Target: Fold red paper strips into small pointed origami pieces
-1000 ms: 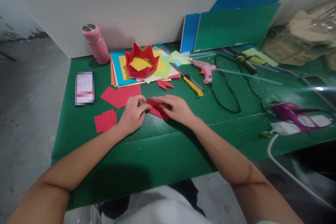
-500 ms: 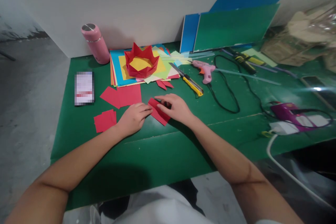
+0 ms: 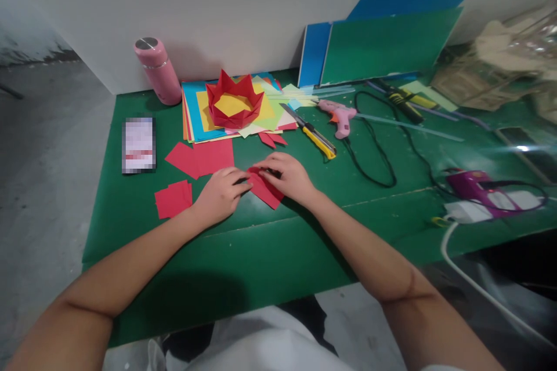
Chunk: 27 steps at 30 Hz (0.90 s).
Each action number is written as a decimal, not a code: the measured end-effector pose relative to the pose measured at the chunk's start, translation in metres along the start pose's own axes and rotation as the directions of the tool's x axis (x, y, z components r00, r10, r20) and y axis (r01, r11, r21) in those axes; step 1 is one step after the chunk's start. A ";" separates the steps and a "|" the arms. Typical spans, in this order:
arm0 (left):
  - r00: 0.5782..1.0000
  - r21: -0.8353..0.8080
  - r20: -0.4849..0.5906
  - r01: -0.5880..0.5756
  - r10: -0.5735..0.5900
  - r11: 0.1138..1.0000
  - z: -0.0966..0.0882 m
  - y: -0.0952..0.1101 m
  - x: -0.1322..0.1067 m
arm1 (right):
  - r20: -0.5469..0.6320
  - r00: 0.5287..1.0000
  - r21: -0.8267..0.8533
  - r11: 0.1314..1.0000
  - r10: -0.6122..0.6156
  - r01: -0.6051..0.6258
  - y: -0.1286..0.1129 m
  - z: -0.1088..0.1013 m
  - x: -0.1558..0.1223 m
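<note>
Folding seems to be the step being carried out on a small red paper piece (image 3: 267, 192), which is being held between the two hands, over the middle of the green desk (image 3: 261, 261); whether the desk is being touched by it cannot be told. Its left corner is being pinched, it appears, by the thumb and fingertips of the left hand (image 3: 220, 196), while its upper edge is being grasped by the right hand (image 3: 290, 178), with the thumb being laid over the paper and the other fingers being partly hidden. Judging from this, the next move would be calling for the edges to be lined up and the crease pressed flat, with slipping being prevented by both hands. On the left, a pile of small red squares (image 3: 174, 200) and some larger red sheets (image 3: 215, 156) are being carried by the desk. Farther back, a red paper crown (image 3: 235, 120) is being borne by a stack of coloured sheets (image 3: 191, 119), with a utility knife (image 3: 319, 140) and a pink hot glue gun (image 3: 342, 116) being seen to its right
</note>
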<state>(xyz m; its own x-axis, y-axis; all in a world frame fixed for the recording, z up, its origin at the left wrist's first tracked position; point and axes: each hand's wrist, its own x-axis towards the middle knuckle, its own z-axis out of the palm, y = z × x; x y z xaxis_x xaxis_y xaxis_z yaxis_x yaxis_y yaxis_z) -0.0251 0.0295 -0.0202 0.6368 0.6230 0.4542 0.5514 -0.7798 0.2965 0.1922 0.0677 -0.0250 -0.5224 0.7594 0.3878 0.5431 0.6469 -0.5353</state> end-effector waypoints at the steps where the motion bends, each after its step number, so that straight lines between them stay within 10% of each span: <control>1: 1.000 0.008 -0.005 0.003 -0.003 1.000 0.000 0.000 0.000 | -0.010 0.999 -0.023 0.999 -0.034 0.033 0.002 0.001 0.000; 27: 0.999 -0.015 0.024 0.048 -0.047 0.999 0.001 -0.001 -0.001 | 0.129 0.971 -0.217 0.950 -0.199 0.223 0.008 0.000 -0.001</control>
<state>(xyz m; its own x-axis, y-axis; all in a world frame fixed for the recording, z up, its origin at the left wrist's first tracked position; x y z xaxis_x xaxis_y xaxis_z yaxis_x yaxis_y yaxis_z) -0.0260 0.0296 -0.0214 0.6228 0.6606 0.4192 0.5732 -0.7499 0.3302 0.1967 0.0721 -0.0298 -0.7003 0.6001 0.3867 0.5421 0.7994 -0.2589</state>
